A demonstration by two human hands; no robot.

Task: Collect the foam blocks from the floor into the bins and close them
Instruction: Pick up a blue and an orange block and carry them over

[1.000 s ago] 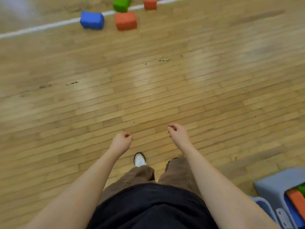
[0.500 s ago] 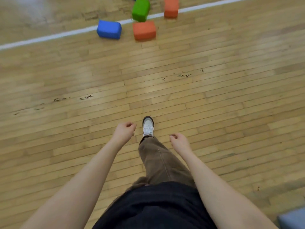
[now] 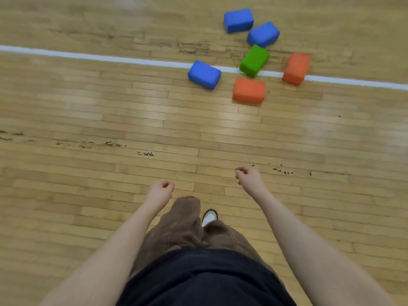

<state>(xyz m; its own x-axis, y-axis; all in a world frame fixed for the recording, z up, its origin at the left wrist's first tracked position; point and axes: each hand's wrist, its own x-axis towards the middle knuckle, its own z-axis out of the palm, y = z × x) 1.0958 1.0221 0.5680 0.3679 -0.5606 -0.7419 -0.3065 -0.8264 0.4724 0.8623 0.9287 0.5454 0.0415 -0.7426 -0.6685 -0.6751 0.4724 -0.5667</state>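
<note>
Several foam blocks lie on the wooden floor ahead and to the right. Nearest are a blue block (image 3: 204, 74) and an orange block (image 3: 249, 91). Behind them sit a green block (image 3: 254, 60) and a second orange block (image 3: 297, 68), both across the white line. Two more blue blocks (image 3: 238, 20) (image 3: 263, 34) lie farthest away. My left hand (image 3: 160, 192) and my right hand (image 3: 249, 178) hang in front of me with loosely curled fingers and hold nothing, well short of the blocks. No bin is in view.
A white painted line (image 3: 110, 58) crosses the wooden floor (image 3: 110, 120) from left to right. Dark scuff marks (image 3: 145, 153) run across the boards. My legs in brown trousers and one white shoe (image 3: 209, 217) show below my hands.
I have walked toward the blocks: they now sit nearer and lower in view, and two more blue ones show. The bin at lower right has left the view. Both hands still hold nothing.
</note>
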